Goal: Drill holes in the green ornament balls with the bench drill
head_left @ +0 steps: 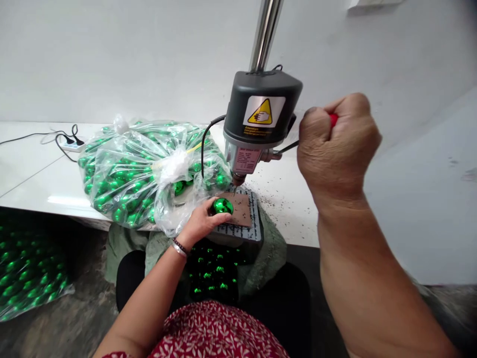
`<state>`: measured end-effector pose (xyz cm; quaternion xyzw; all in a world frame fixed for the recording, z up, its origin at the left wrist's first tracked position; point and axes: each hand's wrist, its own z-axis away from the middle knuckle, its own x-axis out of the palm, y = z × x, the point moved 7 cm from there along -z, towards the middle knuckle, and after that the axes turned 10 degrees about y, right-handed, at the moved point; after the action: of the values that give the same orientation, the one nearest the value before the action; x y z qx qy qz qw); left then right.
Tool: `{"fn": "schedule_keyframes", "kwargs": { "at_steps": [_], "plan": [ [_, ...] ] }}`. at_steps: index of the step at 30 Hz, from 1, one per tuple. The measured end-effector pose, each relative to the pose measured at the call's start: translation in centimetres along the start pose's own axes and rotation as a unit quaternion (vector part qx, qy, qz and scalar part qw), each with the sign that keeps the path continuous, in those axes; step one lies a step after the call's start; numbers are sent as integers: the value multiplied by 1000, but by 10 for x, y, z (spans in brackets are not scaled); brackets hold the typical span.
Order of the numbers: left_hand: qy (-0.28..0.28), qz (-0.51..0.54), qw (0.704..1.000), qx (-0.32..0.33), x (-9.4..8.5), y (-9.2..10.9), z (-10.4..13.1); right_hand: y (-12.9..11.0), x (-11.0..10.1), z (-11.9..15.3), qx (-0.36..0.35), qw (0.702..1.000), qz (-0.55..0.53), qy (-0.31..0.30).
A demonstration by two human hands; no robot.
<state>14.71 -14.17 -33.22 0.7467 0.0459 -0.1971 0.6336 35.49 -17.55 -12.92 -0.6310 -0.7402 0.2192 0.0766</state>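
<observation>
My left hand is closed on a shiny green ball just above a brown board, which lies on the grey slotted base of a bench drill press. Over the board points the drill bit, a little behind and above the ball; whether they touch I cannot tell. The dark drill head carries a yellow warning label. To its right, my right hand is wrapped round the red-tipped feed lever, raised beside the head.
A clear plastic bag full of green balls stands left of the drill. More green balls lie below the base at my lap. Another filled bag is on the floor at left. Dark shavings litter the white table. A power strip sits behind.
</observation>
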Motion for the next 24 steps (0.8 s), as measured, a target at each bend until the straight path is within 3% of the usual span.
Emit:
{"fn": "schedule_keyframes", "kwargs": {
  "at_steps": [5,8,10,13,16,20,24],
  "plan": [
    [-146,23,988,-38,-15,5,32,-1,1,1,33,999,6,-28],
    [-175,-33,982,-65,-29,3,45,-3,0,0,53,997,19,-45],
    [-130,-73,986,-78,-45,4,43,-4,-1,0,65,996,22,-47],
    [-7,-148,986,-72,-72,7,21,-6,-2,1,73,996,17,-48],
    [94,-278,955,-47,-92,-2,-17,-5,-2,1,77,996,18,-48],
    [108,-416,902,-34,-95,-34,-67,-4,-2,1,61,997,13,-46],
    [112,-455,883,-20,-97,-52,-88,-6,-4,1,27,999,-13,-33]
  ]
}}
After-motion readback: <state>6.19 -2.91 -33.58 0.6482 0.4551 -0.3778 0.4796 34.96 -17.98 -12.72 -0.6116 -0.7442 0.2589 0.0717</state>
